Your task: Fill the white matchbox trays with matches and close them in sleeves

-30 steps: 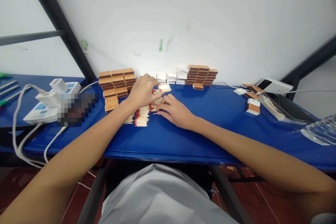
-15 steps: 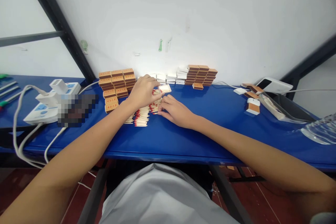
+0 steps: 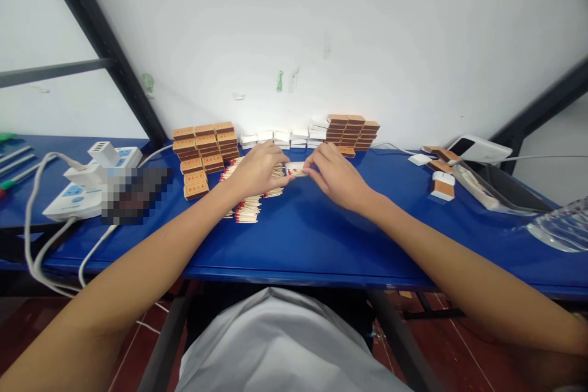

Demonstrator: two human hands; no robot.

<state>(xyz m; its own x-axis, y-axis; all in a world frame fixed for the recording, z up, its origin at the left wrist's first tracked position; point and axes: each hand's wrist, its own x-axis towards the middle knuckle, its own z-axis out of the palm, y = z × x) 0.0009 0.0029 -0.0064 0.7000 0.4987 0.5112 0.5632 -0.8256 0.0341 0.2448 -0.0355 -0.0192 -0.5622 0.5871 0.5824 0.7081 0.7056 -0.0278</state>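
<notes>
A small white matchbox tray [image 3: 295, 165] with some red-headed matches in it is held at its left end by my left hand [image 3: 261, 170], thumb and fingers closed on it. At the tray's right end is my right hand [image 3: 337, 174], its thumb and forefinger pinched on matches [image 3: 298, 173] lying over the tray; how many is too small to tell. Beneath and beside my left wrist lies a pile of loose matches [image 3: 248, 209] with red heads, partly hidden by the hand and forearm.
Brown matchboxes [image 3: 195, 185] are stacked at the left, more matchboxes [image 3: 353, 128] at the back right. White trays [image 3: 281, 138] line the wall. A power strip [image 3: 73, 199] with cables and a blurred-out dark object [image 3: 135, 196] lie left. Boxes and a white device [image 3: 480, 147] are at right.
My right hand has moved from the match pile up and right to the tray's right end. My left hand has lowered the tray slightly toward me, and red match heads now show inside it.
</notes>
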